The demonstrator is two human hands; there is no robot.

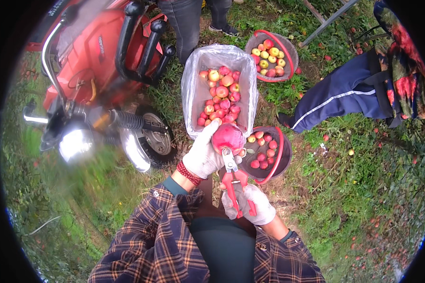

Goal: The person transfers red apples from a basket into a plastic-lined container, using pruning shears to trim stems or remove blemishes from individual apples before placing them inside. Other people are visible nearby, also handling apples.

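In a white glove, my left hand (204, 154) is closed round a large red apple (229, 137), held up in front of my body. My right hand (252, 205), also gloved, grips red-handled pruning shears (234, 181). The metal blades of the shears reach the lower side of the apple. Just beyond my hands stands a crate lined with clear plastic (192, 101), with many red apples (220, 96) in its bottom. A dark bucket with a red handle (284, 158) stands right beside the apple in my hand, several red apples inside.
A red motor tricycle (97, 61) with its front wheel (158, 134) is at the left. Another bucket (288, 47) of yellow and red apples stands beyond the crate. One person's dark trousers (182, 21) show at the far side, another's blue trousers (340, 94) at the right. Fallen apples dot the grass.
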